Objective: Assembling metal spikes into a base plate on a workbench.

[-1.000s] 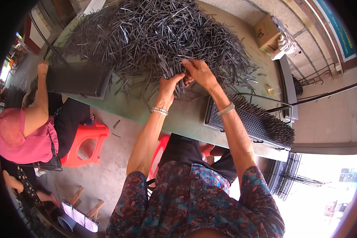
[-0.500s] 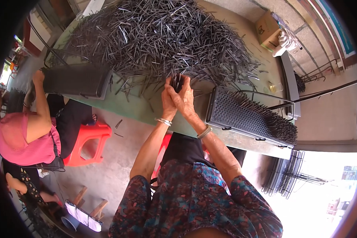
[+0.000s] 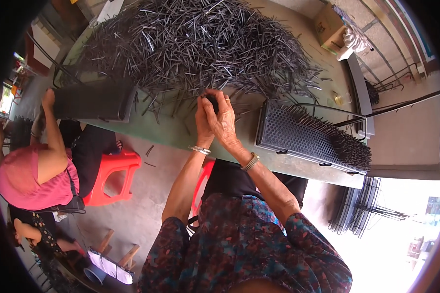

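- Rods (image 3: 200, 44), thin, dark and metallic, lie heaped in a loose tangle over the far half of a green table (image 3: 176, 132), with strays scattered toward its near edge.
- Both hands meet at the near fringe of the heap: the left hand (image 3: 203, 119) and right hand (image 3: 222, 117) are pressed together, fingers curled closed around a small dark bundle (image 3: 211, 101) of rods held upright between them.
- A bracelet circles the left wrist, a watch the right.
- Right of the hands, still on the table, stands a black perforated rack (image 3: 298, 134) with rods set bristling in its far end; its near holes are bare.
- Left of the hands sits a second black rack (image 3: 90, 100), touched by the hand of a seated person in pink (image 3: 29, 176).
- Bare green tabletop shows between the hands and the near table edge, and between the hands and each rack.
- A red stool (image 3: 110, 176) stands on the floor below the table's near edge.
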Available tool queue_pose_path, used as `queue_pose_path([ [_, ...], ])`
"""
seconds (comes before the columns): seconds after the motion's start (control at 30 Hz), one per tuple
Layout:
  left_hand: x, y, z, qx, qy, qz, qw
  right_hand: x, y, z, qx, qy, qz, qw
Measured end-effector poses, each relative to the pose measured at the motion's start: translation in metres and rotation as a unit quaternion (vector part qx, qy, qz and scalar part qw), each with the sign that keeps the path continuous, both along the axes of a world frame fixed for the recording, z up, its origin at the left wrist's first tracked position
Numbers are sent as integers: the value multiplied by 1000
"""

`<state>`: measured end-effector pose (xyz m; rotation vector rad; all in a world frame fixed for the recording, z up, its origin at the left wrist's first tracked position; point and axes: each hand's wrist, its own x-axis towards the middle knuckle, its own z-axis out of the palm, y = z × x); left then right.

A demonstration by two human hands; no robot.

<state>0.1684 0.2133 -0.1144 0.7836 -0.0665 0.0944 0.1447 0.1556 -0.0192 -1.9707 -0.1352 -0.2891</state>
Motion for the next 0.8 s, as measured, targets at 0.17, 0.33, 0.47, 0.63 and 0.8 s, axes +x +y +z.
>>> queue_pose_path([
  [0.17, -23, -2, 36, 312, -10, 120, 942, -9, -3, 1, 31, -32, 15, 999],
  [0.33, -23, 7, 19, 296, -9, 129, 946, -8, -17, -3, 110, -14, 61, 992],
  [0.47, -19, 6, 22, 273, 60, 123, 952, -5, -66, -3, -139, -47, 38, 988],
  [0.63, -23, -3, 37, 220, 78, 168, 958, -33, -77, -51, -420, -82, 81, 900],
  [0.8, -30, -2, 27, 303, 19, 166, 938, -33, -71, -48, -467, -125, 109, 869],
])
